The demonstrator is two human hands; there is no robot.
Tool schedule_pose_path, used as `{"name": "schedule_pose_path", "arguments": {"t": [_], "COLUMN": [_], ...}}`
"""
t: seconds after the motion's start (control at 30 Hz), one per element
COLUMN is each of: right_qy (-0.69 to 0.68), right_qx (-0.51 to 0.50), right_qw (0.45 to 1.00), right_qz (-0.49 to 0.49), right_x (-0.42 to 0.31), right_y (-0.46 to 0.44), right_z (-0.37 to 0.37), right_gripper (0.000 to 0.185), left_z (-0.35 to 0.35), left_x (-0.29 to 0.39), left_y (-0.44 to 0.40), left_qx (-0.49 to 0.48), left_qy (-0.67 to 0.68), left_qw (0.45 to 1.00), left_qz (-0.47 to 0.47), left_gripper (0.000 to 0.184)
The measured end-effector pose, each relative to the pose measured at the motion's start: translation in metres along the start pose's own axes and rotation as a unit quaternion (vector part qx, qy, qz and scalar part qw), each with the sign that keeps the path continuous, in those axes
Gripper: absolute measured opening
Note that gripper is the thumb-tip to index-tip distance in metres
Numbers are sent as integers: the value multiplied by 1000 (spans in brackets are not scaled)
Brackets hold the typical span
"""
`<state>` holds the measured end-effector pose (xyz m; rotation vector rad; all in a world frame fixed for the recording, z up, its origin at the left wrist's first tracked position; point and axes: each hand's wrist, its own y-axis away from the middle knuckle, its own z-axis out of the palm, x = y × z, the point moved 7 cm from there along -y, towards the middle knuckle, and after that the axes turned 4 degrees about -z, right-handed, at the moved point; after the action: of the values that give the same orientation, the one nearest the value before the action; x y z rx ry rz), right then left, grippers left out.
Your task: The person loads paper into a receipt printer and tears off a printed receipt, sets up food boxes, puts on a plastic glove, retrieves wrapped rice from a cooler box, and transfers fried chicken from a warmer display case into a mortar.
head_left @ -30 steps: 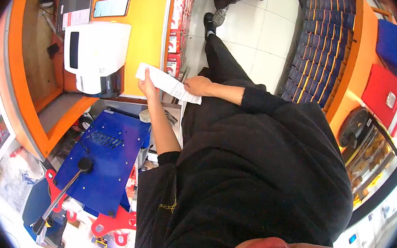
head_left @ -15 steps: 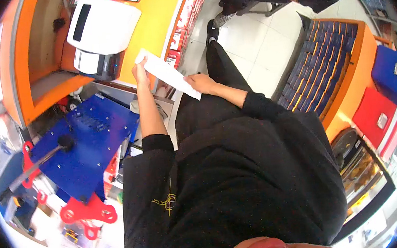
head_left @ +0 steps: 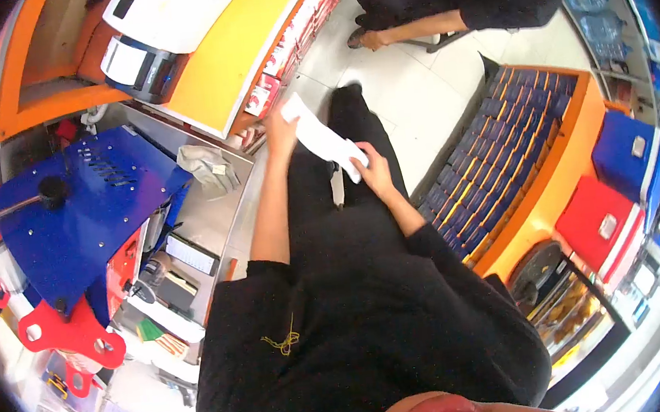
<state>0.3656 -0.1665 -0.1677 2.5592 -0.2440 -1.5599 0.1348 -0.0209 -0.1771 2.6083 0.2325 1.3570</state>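
A long white strip of paper stretches slantwise between my hands, in front of my dark trousers. My left hand grips its upper left end. At the lower right end, my right hand pinches it with thumb and fingers. The strip looks slightly bent, and any print on it cannot be made out. Close beyond my left hand are red-and-white packs on the shelf under the yellow counter.
A white machine and a black-and-white printer-like device stand on the counter. To the left is a blue metal panel with red parts. Rows of dark packs fill an orange rack at right. Another person bends down ahead.
My hands and the paper have shifted right in view, and the view has turned. The other person's hand has moved down to their shoe.
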Motion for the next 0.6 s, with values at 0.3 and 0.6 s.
{"name": "schedule_pose_path", "arguments": {"t": [0.3, 0.6], "right_qy": [253, 215], "right_qx": [-185, 45], "right_qw": [949, 969], "right_qz": [-15, -117], "right_x": [207, 342], "right_y": [7, -94], "right_z": [34, 74], "right_gripper": [46, 27], "left_z": [258, 417], "left_x": [-293, -503], "left_y": [-29, -263], "left_qx": [-319, 138], "left_qy": [-287, -416], "left_qw": [880, 895], "left_qz": [-203, 79], "left_gripper": [39, 29]}}
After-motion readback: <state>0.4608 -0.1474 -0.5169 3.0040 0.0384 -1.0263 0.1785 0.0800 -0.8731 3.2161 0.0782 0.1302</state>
